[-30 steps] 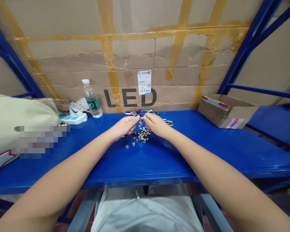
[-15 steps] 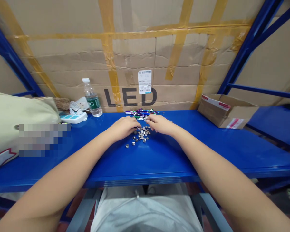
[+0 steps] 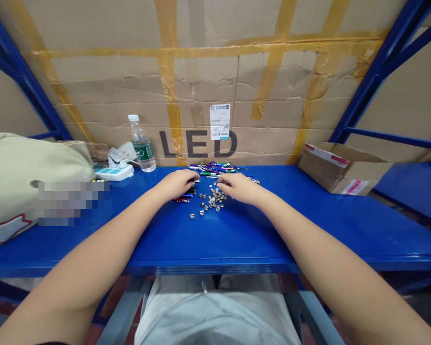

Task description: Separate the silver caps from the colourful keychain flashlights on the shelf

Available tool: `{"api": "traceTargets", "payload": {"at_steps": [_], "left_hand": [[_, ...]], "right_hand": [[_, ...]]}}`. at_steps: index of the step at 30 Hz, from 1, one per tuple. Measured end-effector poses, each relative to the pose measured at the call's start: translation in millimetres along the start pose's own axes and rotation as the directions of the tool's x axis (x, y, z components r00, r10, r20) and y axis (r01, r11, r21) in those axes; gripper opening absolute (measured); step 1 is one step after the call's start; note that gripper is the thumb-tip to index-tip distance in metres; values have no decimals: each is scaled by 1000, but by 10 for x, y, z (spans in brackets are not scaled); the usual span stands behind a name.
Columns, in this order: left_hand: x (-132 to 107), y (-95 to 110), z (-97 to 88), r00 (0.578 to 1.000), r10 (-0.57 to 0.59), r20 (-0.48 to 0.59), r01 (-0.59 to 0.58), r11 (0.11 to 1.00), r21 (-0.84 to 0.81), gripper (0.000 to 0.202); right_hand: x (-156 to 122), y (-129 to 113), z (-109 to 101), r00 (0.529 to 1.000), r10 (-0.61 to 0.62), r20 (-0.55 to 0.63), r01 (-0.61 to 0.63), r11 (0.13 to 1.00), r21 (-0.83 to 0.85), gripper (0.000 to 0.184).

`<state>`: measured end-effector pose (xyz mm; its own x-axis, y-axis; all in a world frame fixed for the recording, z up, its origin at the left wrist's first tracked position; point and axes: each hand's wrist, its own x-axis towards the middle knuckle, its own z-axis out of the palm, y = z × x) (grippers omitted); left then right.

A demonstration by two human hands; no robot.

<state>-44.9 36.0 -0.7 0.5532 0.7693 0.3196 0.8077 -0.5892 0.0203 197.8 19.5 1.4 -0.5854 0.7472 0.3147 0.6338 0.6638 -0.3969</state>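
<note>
Toward the back edge of the tabletop, I see the left hand curled over pens, the right hand bent beside metal pieces; I can't tell either grip. A careless sweep could scatter those loose pieces.

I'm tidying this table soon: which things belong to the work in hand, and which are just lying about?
Apparently in use:
small metal pieces near the right hand
colourful pen-like pile behind them
pen-like sticks beside the left hand

Apparently lying about:
water bottle
power strip
pale bag
open cardboard box
</note>
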Motion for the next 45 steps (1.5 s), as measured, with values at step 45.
{"api": "traceTargets", "payload": {"at_steps": [45], "left_hand": [[873, -58, 160, 980, -72, 183, 37, 982, 188, 22]], "right_hand": [[30, 238, -136, 966, 177, -186, -189, 981, -51, 19]]}}
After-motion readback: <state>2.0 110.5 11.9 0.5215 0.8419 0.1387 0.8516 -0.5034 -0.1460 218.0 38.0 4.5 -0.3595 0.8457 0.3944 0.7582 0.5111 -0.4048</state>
